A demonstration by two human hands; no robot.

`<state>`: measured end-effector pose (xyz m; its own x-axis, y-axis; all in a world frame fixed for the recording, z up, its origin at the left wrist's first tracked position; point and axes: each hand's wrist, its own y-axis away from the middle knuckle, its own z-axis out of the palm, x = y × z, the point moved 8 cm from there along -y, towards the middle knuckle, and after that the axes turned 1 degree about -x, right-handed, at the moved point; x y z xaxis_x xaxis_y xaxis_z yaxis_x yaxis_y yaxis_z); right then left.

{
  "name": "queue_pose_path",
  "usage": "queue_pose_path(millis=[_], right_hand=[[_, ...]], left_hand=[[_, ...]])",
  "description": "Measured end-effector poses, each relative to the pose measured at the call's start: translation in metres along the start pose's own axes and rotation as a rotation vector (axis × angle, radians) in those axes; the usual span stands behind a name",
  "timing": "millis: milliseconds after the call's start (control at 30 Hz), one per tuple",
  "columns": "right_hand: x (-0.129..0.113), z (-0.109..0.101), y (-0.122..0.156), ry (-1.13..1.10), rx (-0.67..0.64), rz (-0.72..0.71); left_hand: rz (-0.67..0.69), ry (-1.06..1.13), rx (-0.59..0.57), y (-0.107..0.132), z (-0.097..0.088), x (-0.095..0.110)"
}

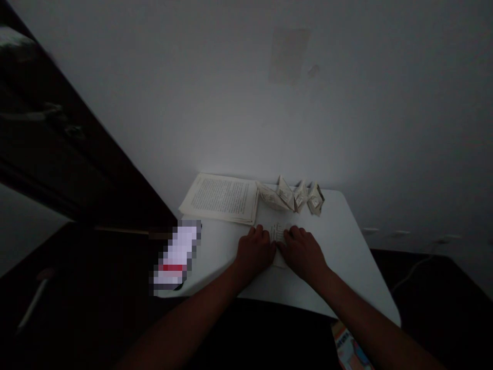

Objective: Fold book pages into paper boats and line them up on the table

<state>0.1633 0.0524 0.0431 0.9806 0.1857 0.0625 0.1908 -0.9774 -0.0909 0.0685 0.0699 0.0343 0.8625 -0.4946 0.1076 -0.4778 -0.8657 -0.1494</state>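
A piece of printed paper (278, 233) lies on the white table (335, 241), between and partly under my two hands. My left hand (256, 248) is closed, its fingers curled and pressing on the paper's left side. From the right, my right hand (305, 252) grips the paper's other side with bent fingers, its thumb close to the left one. Much of the paper is hidden by the hands, so its folds cannot be made out. Just beyond them stand several folded paper boats (285, 194) in a row, made of printed pages.
A stack of printed pages (219, 198) lies at the table's back left. A phone-like object (177, 257), blurred out, rests at the left edge. Behind is a pale wall (231, 103), with a dark door (77, 133) on the left. A colourful printed item (350, 347) shows below the table.
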Motion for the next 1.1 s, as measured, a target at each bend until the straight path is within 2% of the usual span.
queue_pose_path(millis=[200,433,633,833,1100], right_hand=[[0.003,0.002,-0.009,-0.001,-0.006,0.003],[-0.002,-0.002,-0.004,0.049,-0.034,0.005],[-0.008,-0.007,-0.007,0.067,-0.177,0.017],[-0.022,-0.003,-0.006,0.070,-0.257,0.048],[-0.023,0.006,-0.010,0.072,-0.380,0.107]], left_hand=[[-0.026,0.005,-0.018,-0.001,-0.002,-0.002],[0.001,-0.015,-0.078,-0.005,-0.002,0.005],[0.053,-0.057,-0.220,-0.011,-0.003,0.014],[0.085,-0.052,-0.328,-0.009,-0.003,0.019],[0.038,-0.076,-0.439,-0.010,0.011,0.023]])
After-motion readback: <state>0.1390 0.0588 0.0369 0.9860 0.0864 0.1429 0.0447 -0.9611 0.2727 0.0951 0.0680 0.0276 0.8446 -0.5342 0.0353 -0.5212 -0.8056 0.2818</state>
